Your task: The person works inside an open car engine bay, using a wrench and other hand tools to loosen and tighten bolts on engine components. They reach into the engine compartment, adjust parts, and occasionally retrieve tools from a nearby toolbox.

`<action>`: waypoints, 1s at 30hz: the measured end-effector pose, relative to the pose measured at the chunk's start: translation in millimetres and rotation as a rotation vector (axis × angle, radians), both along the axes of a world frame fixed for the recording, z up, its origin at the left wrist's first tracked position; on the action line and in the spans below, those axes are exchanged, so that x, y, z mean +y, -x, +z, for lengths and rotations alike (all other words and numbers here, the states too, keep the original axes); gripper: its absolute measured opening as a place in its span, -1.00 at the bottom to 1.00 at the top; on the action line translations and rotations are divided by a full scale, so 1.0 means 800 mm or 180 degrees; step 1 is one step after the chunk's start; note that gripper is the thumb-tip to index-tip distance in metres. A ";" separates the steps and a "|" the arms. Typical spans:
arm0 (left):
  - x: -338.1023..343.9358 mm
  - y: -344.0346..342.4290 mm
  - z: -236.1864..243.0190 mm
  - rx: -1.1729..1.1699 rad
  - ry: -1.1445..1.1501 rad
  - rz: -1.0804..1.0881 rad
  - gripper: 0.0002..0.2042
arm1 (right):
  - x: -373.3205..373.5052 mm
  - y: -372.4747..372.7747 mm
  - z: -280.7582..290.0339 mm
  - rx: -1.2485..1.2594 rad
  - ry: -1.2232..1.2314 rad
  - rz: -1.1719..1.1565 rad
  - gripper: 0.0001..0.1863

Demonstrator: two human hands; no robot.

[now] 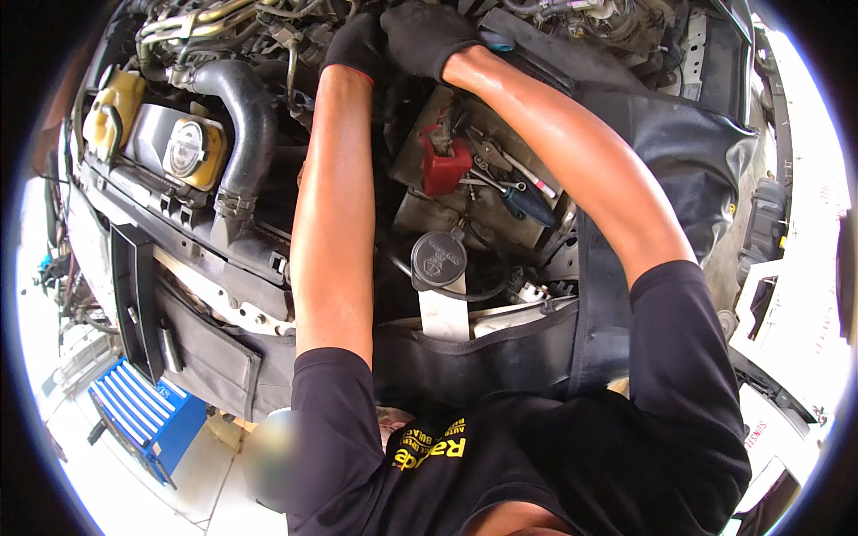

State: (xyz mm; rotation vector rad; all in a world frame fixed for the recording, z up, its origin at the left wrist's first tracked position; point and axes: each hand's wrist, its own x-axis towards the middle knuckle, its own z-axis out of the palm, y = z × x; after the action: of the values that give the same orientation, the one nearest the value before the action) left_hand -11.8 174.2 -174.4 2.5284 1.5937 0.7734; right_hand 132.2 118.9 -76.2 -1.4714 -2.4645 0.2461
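Both my hands wear black gloves and reach to the far side of the engine bay, close together at the picture's upper edge. My left hand [356,45], with a thin red line at its cuff, is beside my right hand [427,40]. The fingers of both are lost against dark engine parts, so I cannot make out what they hold or touch. Nearer to me lies a battery [500,234] with a red terminal cover [445,163]. Pliers [490,154], a wrench [487,183] and a blue-handled tool [529,207] rest on it.
A black round reservoir cap [439,259] stands in front of the battery. A thick black hose [250,116] curves past a yellowish cap [192,150] on the left. Black protective covers [670,152] drape the car's edge. A blue tool cart [152,415] stands on the floor at left.
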 end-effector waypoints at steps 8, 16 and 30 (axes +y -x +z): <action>-0.015 -0.010 0.010 0.0683 0.0666 0.0124 -0.68 | -0.078 -0.041 0.016 -0.0071 0.0327 0.0119 -0.71; -0.027 -0.045 0.018 -0.2026 0.1064 0.1386 -0.62 | -0.151 -0.115 0.037 -0.1040 0.0943 0.0445 -0.73; -0.054 -0.065 0.047 -0.2789 0.0811 0.1645 -0.57 | -0.137 -0.125 -0.045 -0.1129 0.0830 0.0052 -0.80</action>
State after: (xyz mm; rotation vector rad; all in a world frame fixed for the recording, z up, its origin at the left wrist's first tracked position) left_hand 40.5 131.0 -136.5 1.2707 1.7930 1.3512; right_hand 232.1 9.1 -112.1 -1.7292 -2.8114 0.3478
